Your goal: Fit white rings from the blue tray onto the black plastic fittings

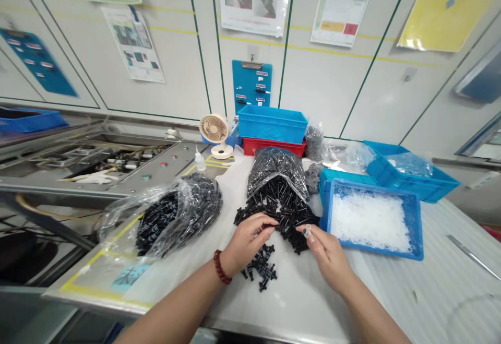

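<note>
Small black plastic fittings [287, 224], seemingly T-shaped, heaped loose and jumbled

The camera rides on my head, facing forward and down at the workbench [274, 307] from close above (my forearms [176, 302] reach in from the bottom edge), with my left hand [246, 245] and right hand [326, 252] just below center and the poster-hung wall [376, 93] along the top.

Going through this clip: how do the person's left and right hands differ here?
The left hand wears a dark red bead bracelet, while the right hand has a bare wrist. The right hand pinches a small clear piece; the left hand's fingertips are at the heap of black plastic parts. Both hands are ungloved.
</note>
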Motion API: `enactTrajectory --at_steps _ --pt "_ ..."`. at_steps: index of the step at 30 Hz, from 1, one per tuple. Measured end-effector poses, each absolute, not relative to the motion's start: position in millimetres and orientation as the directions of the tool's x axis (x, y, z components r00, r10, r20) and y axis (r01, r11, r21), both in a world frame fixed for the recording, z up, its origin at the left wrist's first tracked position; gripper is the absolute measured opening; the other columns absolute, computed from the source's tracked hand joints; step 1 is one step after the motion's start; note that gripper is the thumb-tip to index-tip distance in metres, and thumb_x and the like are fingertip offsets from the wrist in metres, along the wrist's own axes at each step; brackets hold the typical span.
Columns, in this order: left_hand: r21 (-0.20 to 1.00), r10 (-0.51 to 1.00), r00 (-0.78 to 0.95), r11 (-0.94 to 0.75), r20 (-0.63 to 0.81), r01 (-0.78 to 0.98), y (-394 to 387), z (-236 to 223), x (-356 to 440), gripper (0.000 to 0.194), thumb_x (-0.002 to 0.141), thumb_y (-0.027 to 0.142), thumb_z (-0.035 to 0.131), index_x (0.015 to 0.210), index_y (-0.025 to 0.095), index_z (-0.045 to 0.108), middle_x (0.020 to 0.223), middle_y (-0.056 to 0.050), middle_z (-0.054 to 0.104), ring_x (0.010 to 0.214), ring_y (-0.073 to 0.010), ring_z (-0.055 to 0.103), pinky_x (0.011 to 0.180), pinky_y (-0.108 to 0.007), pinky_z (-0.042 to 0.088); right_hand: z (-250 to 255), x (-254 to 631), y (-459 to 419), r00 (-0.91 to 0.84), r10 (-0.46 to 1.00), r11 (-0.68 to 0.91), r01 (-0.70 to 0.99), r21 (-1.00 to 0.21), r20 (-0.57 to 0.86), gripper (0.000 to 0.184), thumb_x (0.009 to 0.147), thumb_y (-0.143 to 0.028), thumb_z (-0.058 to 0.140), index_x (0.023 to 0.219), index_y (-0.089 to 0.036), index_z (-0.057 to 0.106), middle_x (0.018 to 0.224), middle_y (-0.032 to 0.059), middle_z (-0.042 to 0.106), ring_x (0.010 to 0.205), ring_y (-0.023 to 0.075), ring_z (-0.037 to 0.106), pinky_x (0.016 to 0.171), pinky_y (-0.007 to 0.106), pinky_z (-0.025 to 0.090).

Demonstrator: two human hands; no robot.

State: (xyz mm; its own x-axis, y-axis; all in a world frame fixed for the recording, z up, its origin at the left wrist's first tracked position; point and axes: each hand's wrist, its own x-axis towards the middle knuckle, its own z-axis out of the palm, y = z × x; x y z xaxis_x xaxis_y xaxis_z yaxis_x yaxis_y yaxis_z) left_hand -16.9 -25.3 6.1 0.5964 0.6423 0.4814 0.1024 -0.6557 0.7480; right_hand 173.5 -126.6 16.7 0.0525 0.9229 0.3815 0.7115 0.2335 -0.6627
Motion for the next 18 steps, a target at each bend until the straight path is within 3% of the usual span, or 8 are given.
enactTrajectory --at_steps 3,7,15,18 --pt "0.738 0.620 0.609 -0.670 0.495 0.082 -27 4 -15 0.023 0.087 0.023 0.046 0.103 0.017 0.061 0.091 -0.007 0.061 0.083 -0.0161 0.057 0.076 -0.028 0.047 16 164 -127 -0.079 0.953 0.245 0.767 -0.593 0.292 0.025 0.081 -0.027 0.045 0.103 -0.024 0.058 0.070 -0.0010 0.064 0.055 0.0132 0.055 0.054 0.022 0.038" --pt "0.613 0.475 0.687 -0.788 0.551 0.053 -29 -2 -14 0.027 0.091 0.023 0.041 0.111 0.018 0.058 0.095 -0.008 0.061 0.089 -0.0163 0.056 0.079 -0.028 0.046 11 154 -126 -0.162 0.969 0.236 0.825 -0.514 0.185 0.026 0.076 -0.022 0.050 0.100 -0.024 0.059 0.062 -0.0020 0.063 0.050 0.0130 0.054 0.050 0.021 0.033" --pt "0.231 0.308 0.816 -0.948 0.490 0.219 -33 -6 -10 0.025 0.094 0.027 0.038 0.104 0.023 0.060 0.079 -0.001 0.057 0.068 -0.0106 0.051 0.060 -0.018 0.039 5 155 -124 -0.212 0.957 0.277 0.867 -0.413 0.196 0.026 0.073 -0.015 0.047 0.095 -0.022 0.059 0.071 0.0017 0.067 0.062 0.0168 0.060 0.054 0.022 0.034" --pt "0.175 0.300 0.834 -0.953 0.462 0.247 -35 -3 -10 0.026 0.093 0.027 0.037 0.096 0.021 0.062 0.073 -0.001 0.055 0.066 -0.0112 0.050 0.060 -0.019 0.038 3 154 -124 -0.210 0.956 0.280 0.860 -0.426 0.204 0.027 0.071 -0.013 0.047 0.092 -0.023 0.060 0.067 0.0004 0.065 0.058 0.0160 0.058 0.053 0.022 0.033"
